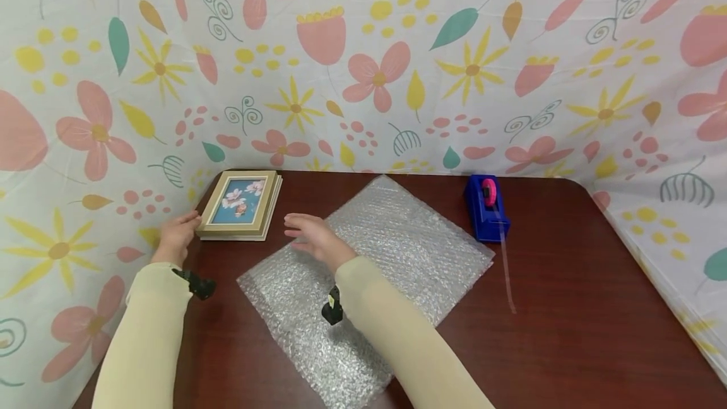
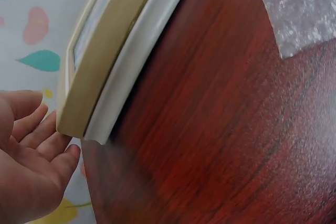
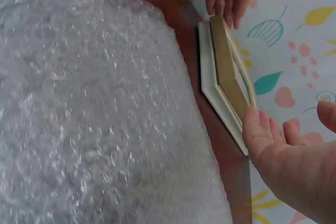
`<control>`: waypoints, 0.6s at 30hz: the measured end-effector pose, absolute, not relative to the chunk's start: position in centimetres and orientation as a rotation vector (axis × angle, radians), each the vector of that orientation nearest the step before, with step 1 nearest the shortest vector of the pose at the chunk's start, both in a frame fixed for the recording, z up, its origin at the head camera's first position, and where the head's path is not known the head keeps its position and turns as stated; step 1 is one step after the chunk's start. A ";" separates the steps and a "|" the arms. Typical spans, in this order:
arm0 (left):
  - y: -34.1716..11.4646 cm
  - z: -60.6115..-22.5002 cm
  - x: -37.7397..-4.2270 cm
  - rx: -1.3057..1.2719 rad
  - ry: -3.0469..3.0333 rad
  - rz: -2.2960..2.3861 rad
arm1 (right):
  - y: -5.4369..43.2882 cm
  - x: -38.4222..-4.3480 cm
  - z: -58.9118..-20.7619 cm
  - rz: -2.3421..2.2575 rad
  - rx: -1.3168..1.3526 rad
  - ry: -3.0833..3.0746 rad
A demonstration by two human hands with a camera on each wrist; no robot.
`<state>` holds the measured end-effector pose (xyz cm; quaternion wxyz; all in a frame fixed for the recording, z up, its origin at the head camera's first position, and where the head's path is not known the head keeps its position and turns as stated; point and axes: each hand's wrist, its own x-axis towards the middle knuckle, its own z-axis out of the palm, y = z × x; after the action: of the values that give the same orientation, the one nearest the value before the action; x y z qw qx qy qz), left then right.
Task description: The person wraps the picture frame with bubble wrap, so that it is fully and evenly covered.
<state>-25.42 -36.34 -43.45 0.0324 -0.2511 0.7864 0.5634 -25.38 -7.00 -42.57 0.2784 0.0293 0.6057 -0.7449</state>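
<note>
A gold picture frame (image 1: 241, 201) with a flower picture on blue lies on top of a white frame (image 2: 137, 59) at the table's back left. My left hand (image 1: 178, 234) is at the stack's left front corner, its fingers loosely extended and right at the gold edge in the left wrist view. To the right of the stack my right hand (image 1: 319, 238) hovers over the bubble wrap's left part, fingers extended, palm turned toward the frames, holding nothing. The bubble wrap sheet (image 1: 397, 232) lies flat and turned like a diamond across the middle of the table.
A blue tape dispenser (image 1: 483, 213) with a pink roll stands at the back right, a long strip of clear tape (image 1: 507, 276) trailing from it over the dark wooden table (image 1: 591, 320). A flower-patterned cloth (image 1: 363, 49) hangs behind and at both sides.
</note>
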 end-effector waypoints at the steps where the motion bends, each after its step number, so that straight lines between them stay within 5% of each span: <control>1: -36.4 -43.6 -25.4 -0.765 2.424 1.724 | -7.1 -25.4 -42.6 -1.999 0.085 1.622; 18: -36.3 -45.0 -25.5 -0.867 2.363 1.768 | -8.9 -25.5 -43.6 -2.075 0.170 1.541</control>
<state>-25.53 -36.33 -44.98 0.0327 -0.2817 0.7679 0.5744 -25.54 -8.94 -43.55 0.2721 0.0630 0.5724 -0.7709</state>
